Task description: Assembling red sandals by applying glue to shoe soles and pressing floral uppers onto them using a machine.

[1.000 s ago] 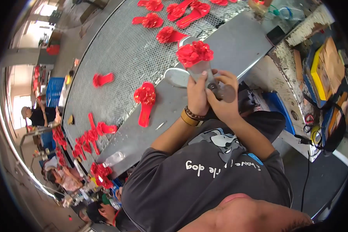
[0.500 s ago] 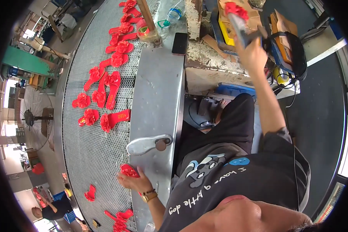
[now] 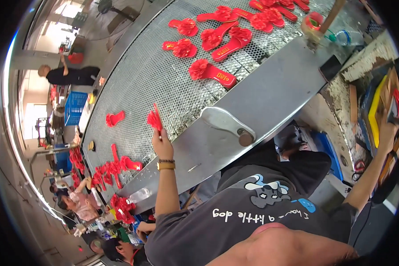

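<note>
My left hand [image 3: 163,145] is raised over the perforated metal table [image 3: 142,75], closed on a red slipper [image 3: 154,119] with a ruffled flower, seen nearly edge-on. At the far right, my right hand [image 3: 388,136] is closed on a slipper [image 3: 391,116] whose narrow greyish underside shows; red shows beyond it, and the rest is hidden or blurred. Between my hands, a flat polished metal arm with a brown round knob [image 3: 245,138] lies on the smooth metal ledge [image 3: 270,93]. Several red flower slippers [image 3: 217,75] lie on the perforated table.
A phone [image 3: 330,68], a plastic bottle [image 3: 348,38] and a cup with a stick [image 3: 314,21] are at the ledge's far right end. A yellow-edged box [image 3: 377,108] stands beside my right hand. More slippers [image 3: 115,170] and co-workers [image 3: 82,201] are at the left.
My view has swung left. My left hand has lifted its slipper from the ledge's edge to above the table. My right hand appears farther right and lower, beside the yellow-edged box.
</note>
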Tool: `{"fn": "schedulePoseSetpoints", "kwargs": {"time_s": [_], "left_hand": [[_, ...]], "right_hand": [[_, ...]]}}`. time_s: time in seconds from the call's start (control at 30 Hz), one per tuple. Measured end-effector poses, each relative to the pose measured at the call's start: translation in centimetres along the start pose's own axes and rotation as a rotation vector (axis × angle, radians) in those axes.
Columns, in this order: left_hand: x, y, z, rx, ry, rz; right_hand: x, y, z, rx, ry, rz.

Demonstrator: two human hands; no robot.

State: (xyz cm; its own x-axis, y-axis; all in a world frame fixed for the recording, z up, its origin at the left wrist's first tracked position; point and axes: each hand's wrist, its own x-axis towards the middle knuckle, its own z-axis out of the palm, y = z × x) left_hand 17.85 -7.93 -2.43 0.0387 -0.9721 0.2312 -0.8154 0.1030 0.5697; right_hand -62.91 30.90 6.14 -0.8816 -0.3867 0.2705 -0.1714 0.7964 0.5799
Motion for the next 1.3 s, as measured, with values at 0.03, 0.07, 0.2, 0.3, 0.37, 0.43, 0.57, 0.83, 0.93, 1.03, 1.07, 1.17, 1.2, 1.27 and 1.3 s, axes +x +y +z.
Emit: {"fn": "schedulePoseSetpoints", "kwargs": {"time_s": [0.03, 0.07, 0.2, 0.3, 0.37, 0.43, 0.57, 0.83, 0.93, 1.03, 1.07, 1.17, 1.2, 1.27, 1.3], "left_hand": [[1.5, 0.7, 0.0, -0.115, 0.071, 0.0], [2.8, 0.5, -0.1, -0.146, 0.09, -0.006], [10.8, -3.2, 1.2, 0.243, -0.125, -0.118], [14.8, -2.6, 9.2, 0.687, -0.134, -0.374], [14.1, 1.8, 6.0, 0.747, -0.431, -0.24], [16.2, 10.0, 15.6, 0.273, -0.651, 0.188], [18.8, 19.5, 27.2, -0.022, -0.653, 0.316], [36.0, 15.4, 23.4, 0.291, 0.061, 0.412], [38.5, 3.4, 22.4, 0.876, -0.541, 0.51], [35.5, 8.4, 23.2, 0.936, -0.539, 0.653], [34.5, 11.1, 21.2, 1.008, -0.645, 0.614], [31.7, 12.9, 16.8, 1.092, -0.523, 0.781], [30.6, 13.9, 14.9, 0.944, -0.665, 0.632], [29.5, 10.2, 13.7, 0.466, -0.649, 0.487], [25.9, 11.7, 13.6, 0.186, -0.562, 0.376]], "right_hand": [[0.2, 0.1, 0.0, 0.37, -0.005, 0.379], [-0.8, -1.3, -2.6, 0.247, 0.094, 0.395], [-1.9, -0.4, -0.8, 0.293, 0.688, 0.194], [-2.2, 3.2, 2.6, 0.06, 0.696, 0.268], [0.7, -8.2, 4.2, 0.169, 0.59, 0.135], [-1.6, 0.5, 1.8, 0.094, 0.579, 0.204], [-1.6, 2.7, 2.6, 0.172, 0.605, 0.163], [-2.6, 3.4, 2.8, 0.283, 0.459, 0.223], [-0.6, 1.0, 2.7, 0.385, 0.468, 0.224], [1.4, 3.7, 0.4, 0.632, 0.64, 0.058], [2.2, 2.8, -0.4, 0.578, 0.522, 0.182], [3.6, 2.1, -2.6, 0.428, 0.17, 0.542], [3.9, 1.6, -2.6, 0.378, 0.049, 0.65], [5.0, 2.0, 2.6, 0.67, 0.21, 0.574], [4.3, 2.8, 5.1, 0.917, 0.369, 0.509]]}}
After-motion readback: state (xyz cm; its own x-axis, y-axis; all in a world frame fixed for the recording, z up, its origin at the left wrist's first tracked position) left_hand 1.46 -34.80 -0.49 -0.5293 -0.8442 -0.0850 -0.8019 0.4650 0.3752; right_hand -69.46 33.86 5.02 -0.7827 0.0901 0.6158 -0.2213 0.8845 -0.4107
